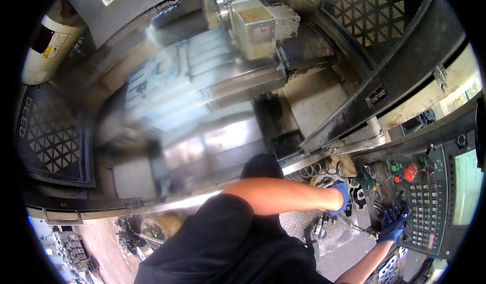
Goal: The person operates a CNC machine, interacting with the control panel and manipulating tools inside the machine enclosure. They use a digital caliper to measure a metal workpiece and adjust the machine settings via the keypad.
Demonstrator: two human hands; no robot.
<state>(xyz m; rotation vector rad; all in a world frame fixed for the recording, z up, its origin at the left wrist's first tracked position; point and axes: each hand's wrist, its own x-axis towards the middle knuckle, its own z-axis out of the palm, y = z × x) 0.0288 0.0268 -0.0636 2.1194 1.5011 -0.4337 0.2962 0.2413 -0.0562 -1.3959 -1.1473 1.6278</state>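
My left arm reaches across to the right, over the bench in front of the machine. Its blue-gloved left hand (340, 198) is beside small metal parts; its fingers are mostly hidden, so I cannot make out a grip. My right hand (393, 224), also in a blue glove, lies at the left edge of the control panel's keypad (424, 208), its fingers stretched toward the keys and apart. A thin metal rod (360, 228) ends close to my right wrist. Below my left hand stands a silver metal fitting (321, 228).
Inside the machine, a slotted table (202, 56) and a boxy metal unit (254, 28) are sprayed with fluid and partly blurred. A red button (409, 173) sits above the keypad. Coiled hose (316, 170) lies along the machine's front edge. A dark door frame (385, 81) slants at right.
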